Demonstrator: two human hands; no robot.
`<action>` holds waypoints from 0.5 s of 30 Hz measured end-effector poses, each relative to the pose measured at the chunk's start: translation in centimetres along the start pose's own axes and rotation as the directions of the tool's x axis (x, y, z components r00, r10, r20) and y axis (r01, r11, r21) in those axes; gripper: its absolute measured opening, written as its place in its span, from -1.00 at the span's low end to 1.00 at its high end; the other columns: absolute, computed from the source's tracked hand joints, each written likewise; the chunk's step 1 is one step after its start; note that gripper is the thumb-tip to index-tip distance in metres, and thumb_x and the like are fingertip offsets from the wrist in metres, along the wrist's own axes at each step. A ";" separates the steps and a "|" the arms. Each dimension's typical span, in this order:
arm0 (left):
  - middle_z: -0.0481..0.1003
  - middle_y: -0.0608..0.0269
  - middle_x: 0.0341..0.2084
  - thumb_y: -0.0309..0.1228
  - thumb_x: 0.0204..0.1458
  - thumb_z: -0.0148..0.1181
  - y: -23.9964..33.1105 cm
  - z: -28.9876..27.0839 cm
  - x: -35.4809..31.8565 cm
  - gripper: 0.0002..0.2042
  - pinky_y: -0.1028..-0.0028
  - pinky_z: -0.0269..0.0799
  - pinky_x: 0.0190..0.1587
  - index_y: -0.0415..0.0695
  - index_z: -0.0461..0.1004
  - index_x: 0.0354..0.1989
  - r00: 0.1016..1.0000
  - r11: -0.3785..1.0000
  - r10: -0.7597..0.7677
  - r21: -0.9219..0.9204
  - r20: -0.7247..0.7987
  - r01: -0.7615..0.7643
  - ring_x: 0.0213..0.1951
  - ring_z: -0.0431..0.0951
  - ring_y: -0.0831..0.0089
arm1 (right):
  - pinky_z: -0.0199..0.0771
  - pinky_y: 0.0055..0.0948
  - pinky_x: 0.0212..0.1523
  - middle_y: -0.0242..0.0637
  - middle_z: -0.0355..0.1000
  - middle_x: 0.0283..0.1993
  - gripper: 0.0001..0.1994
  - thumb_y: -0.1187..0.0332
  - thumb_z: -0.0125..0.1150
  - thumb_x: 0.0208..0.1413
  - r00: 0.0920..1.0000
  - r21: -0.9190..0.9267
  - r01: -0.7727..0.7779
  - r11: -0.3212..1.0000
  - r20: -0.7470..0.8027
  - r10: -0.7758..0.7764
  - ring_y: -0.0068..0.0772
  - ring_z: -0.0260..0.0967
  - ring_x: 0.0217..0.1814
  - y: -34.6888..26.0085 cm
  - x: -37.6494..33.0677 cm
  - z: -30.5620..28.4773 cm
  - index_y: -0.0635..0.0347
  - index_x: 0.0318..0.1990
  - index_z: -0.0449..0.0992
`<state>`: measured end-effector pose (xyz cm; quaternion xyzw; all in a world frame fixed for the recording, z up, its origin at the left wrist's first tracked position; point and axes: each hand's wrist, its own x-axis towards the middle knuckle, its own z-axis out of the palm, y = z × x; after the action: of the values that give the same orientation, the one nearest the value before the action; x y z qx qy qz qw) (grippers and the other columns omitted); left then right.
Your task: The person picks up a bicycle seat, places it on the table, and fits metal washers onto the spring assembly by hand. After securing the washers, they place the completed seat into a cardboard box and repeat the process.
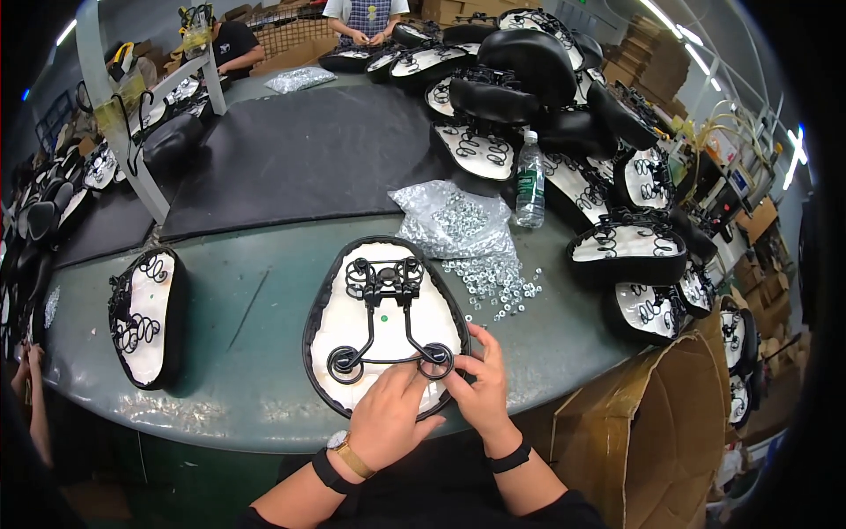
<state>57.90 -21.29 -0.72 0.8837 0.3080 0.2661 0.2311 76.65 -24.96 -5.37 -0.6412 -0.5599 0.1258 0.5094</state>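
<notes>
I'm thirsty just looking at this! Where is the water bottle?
In the head view, the clear plastic water bottle stands upright on the green table, right of centre, between the clear bag of small silver nuts and the pile of black saddles.

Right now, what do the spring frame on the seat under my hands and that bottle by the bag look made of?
Spring frame: probably steel wire with a glossy black coating; thin, coiled, and it catches light. Seat underside: a smooth white shell, likely plastic, inside a black rim. Bottle: clear plastic, see-through with a green label. Both hands touch the frame's right coil.
</notes>
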 end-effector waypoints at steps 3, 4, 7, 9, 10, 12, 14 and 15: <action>0.42 -0.08 0.19 -0.28 -0.16 0.60 -0.2 0.1 0.1 -0.23 0.18 0.48 0.19 -0.25 0.42 0.27 1.000 0.999 -0.008 -0.037 0.000 0.008 0.17 0.48 -0.04 | 0.39 -0.09 0.28 -0.05 0.34 0.35 -0.82 0.42 0.54 -0.03 0.995 0.126 -0.098 0.987 -0.008 0.100 0.02 0.29 0.38 -0.4 0.2 0.7 0.16 -0.23 0.75; 0.42 -0.08 0.19 -0.26 -0.17 0.62 -0.2 0.1 0.1 -0.25 0.17 0.49 0.18 -0.22 0.45 0.25 1.000 0.999 -0.022 -0.037 -0.002 0.022 0.17 0.50 -0.07 | 0.42 -0.12 0.26 -0.04 0.36 0.32 -0.82 0.42 0.55 -0.02 0.994 0.141 -0.106 0.984 -0.014 0.109 0.01 0.31 0.36 -0.6 0.3 0.7 0.17 -0.23 0.75; 0.43 -0.05 0.17 -0.25 -0.18 0.62 0.0 0.1 0.5 -0.28 0.17 0.50 0.16 -0.21 0.48 0.21 1.000 1.000 -0.026 -0.017 -0.005 0.026 0.14 0.50 -0.05 | 0.41 -0.13 0.28 0.00 0.35 0.30 -0.82 0.42 0.56 -0.02 0.997 0.116 -0.080 0.990 0.003 0.080 0.00 0.34 0.33 0.4 0.5 0.8 0.18 -0.23 0.75; 0.43 -0.05 0.16 -0.27 -0.15 0.59 0.2 0.1 0.5 -0.27 0.17 0.49 0.17 -0.24 0.45 0.24 1.000 1.000 -0.029 0.006 0.003 0.029 0.14 0.50 -0.02 | 0.40 -0.13 0.28 0.01 0.35 0.30 -0.81 0.43 0.56 -0.01 0.996 0.122 -0.090 0.988 0.017 0.089 0.00 0.34 0.34 0.5 0.4 0.7 0.17 -0.21 0.76; 0.44 -0.05 0.14 -0.28 -0.12 0.57 0.2 0.1 0.5 -0.26 0.17 0.48 0.18 -0.27 0.42 0.27 0.999 0.999 -0.032 0.027 0.005 0.032 0.13 0.49 0.01 | 0.40 -0.12 0.28 0.02 0.34 0.30 -0.81 0.43 0.55 -0.01 0.995 0.125 -0.095 0.988 0.033 0.092 0.01 0.33 0.35 0.5 0.4 0.6 0.16 -0.20 0.77; 0.44 -0.05 0.15 -0.28 -0.12 0.57 0.2 0.5 0.3 -0.27 0.18 0.49 0.18 -0.27 0.42 0.27 1.000 0.999 -0.030 0.043 -0.004 0.030 0.13 0.49 0.01 | 0.37 -0.10 0.31 0.04 0.32 0.34 -0.79 0.43 0.54 0.01 0.994 0.169 -0.096 0.981 0.063 0.086 0.04 0.31 0.37 0.8 0.3 0.3 0.14 -0.15 0.77; 0.44 -0.05 0.15 -0.28 -0.11 0.56 0.3 0.6 0.3 -0.27 0.18 0.49 0.17 -0.27 0.42 0.27 0.999 0.998 -0.028 0.059 -0.017 0.029 0.14 0.49 0.01 | 0.34 -0.09 0.34 0.06 0.30 0.37 -0.76 0.42 0.53 0.03 0.993 0.212 -0.095 0.973 0.095 0.076 0.07 0.28 0.40 1.3 0.1 -0.2 0.12 -0.11 0.77; 0.44 -0.06 0.16 -0.28 -0.11 0.56 0.5 0.7 0.3 -0.27 0.18 0.49 0.17 -0.28 0.42 0.27 0.999 0.998 -0.025 0.058 -0.028 0.026 0.14 0.49 0.01 | 0.29 -0.06 0.38 0.09 0.26 0.42 -0.74 0.40 0.51 0.05 0.989 0.173 -0.064 0.983 0.141 0.039 0.10 0.25 0.43 1.7 -0.1 -0.7 0.09 -0.06 0.76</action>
<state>58.72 -21.54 -0.84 0.8823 0.3299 0.2662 0.2044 78.12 -25.13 -6.39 -0.5975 -0.5634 0.2319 0.5213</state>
